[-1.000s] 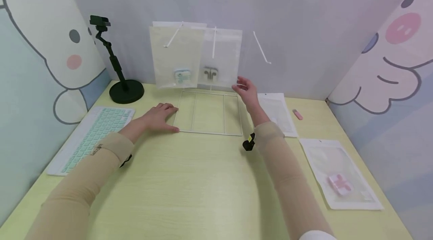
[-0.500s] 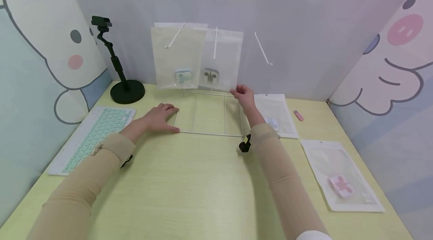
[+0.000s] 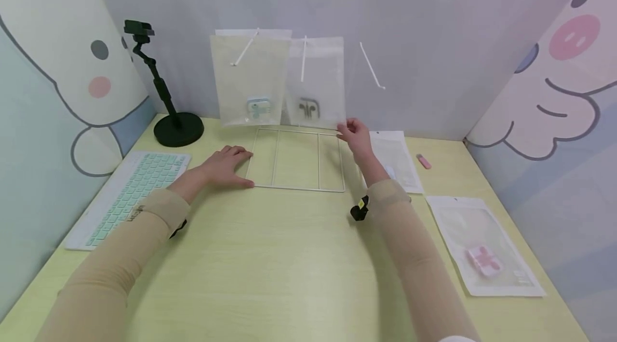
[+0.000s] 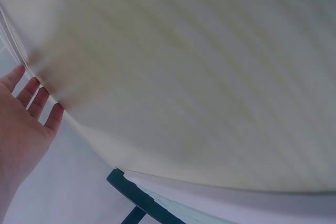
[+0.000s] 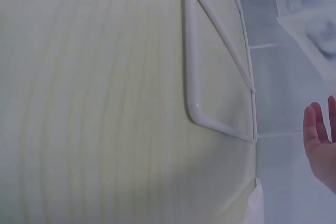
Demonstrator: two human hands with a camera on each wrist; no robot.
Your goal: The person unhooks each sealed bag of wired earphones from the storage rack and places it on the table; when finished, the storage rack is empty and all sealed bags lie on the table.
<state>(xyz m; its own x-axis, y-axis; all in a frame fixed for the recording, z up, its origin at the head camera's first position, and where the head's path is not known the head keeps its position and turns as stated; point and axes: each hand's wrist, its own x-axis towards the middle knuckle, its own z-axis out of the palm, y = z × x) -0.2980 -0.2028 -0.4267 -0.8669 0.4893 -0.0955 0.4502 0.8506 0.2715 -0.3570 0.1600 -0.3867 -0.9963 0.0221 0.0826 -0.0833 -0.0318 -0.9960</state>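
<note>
A white wire display rack stands on the table; its rectangular base (image 3: 296,188) lies flat and thin hooks (image 3: 371,63) stick out above. My left hand (image 3: 224,166) rests at the base's left side, thumb and fingers spread along it. In the left wrist view the left fingers (image 4: 41,95) are fairly straight. Clear bags hang on the left and middle hooks. Inside the left bag (image 3: 248,71) is a mint earphone case; the middle bag (image 3: 318,63) contains white-boxed dark earphones (image 3: 309,108). My right hand (image 3: 355,136) pinches the middle bag's lower right corner.
A mint-and-white keyboard (image 3: 140,192) lies at left, before a black phone stand (image 3: 178,129). On the right are a bag (image 3: 395,154) partly behind the right arm, a bag with a pink case (image 3: 484,261), and a small pink stick (image 3: 424,161).
My right hand has come down to the middle bag's lower corner and drawn it slightly to the right, swinging the bag's bottom. The left hand stays at the rack base.
</note>
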